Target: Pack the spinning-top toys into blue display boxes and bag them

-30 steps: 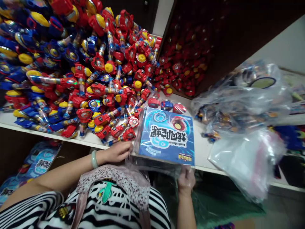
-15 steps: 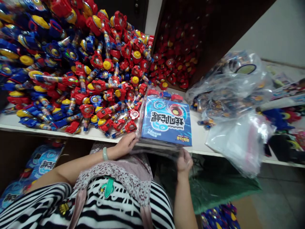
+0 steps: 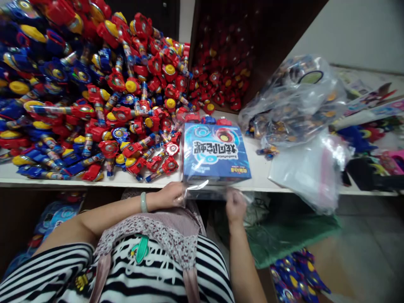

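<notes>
A blue box (image 3: pixel 217 155) with red and blue toy tops showing along its far side lies at the front of the white table, inside a clear plastic bag (image 3: pixel 205 191). The bag's open end hangs toward me over the table edge. My left hand (image 3: pixel 173 194) is closed on the left corner of the bag's edge. On the right side my right hand (image 3: pixel 235 204), slightly blurred, is closed on the other corner. The film stretches between the two hands, and neither hand touches the box itself.
Red and blue toys (image 3: pixel 120 113) are heaped at the left. A clear bag of small toys (image 3: pixel 293 101) and a stack of empty plastic bags (image 3: pixel 311 172) lie at the right. Below the table edge hangs green sheeting (image 3: pixel 284 235), near more blue toys (image 3: pixel 296 273).
Both hands have moved a little toward me and downward from the box, drawing the bag's edge along. The whole view has shifted slightly, so the table's contents appear further left.
</notes>
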`<state>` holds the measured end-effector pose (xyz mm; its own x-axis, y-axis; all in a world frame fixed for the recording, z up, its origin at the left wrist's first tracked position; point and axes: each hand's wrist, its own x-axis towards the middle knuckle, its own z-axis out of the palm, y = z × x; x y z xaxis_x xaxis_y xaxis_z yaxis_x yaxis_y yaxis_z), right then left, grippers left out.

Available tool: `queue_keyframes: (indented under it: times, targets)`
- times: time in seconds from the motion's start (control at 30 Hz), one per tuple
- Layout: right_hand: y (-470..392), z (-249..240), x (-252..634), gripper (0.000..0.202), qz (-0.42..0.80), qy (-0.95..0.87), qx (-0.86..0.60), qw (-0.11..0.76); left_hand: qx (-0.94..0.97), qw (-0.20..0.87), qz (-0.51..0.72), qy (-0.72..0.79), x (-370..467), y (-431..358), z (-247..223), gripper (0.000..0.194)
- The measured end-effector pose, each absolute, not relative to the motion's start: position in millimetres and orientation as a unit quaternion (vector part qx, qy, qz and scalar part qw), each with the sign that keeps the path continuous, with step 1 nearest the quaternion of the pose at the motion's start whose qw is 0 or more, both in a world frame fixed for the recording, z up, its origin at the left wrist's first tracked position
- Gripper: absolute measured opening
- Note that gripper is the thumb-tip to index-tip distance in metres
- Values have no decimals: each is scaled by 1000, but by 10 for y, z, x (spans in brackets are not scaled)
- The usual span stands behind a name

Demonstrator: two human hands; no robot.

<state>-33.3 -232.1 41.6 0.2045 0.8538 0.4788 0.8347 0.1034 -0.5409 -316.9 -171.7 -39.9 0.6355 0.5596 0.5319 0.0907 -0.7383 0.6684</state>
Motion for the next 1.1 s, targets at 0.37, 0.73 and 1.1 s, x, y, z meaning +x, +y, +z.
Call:
queue_keyframes:
  times: [0.37, 0.73, 1.1]
  targets:
    - [-2941, 674, -989, 27, 209, -491, -661, 527, 757, 474, 412, 178, -3363, -2042, -34, 23]
    - [-3355, 430, -598, 52, 50, -450, -697, 556, 574, 411, 553, 442, -4038, -2251, -694, 19]
    - [-3600, 623, -484, 30, -105, -558, -646, 511, 601, 322, 633, 366, -4251, -2151, -692, 19]
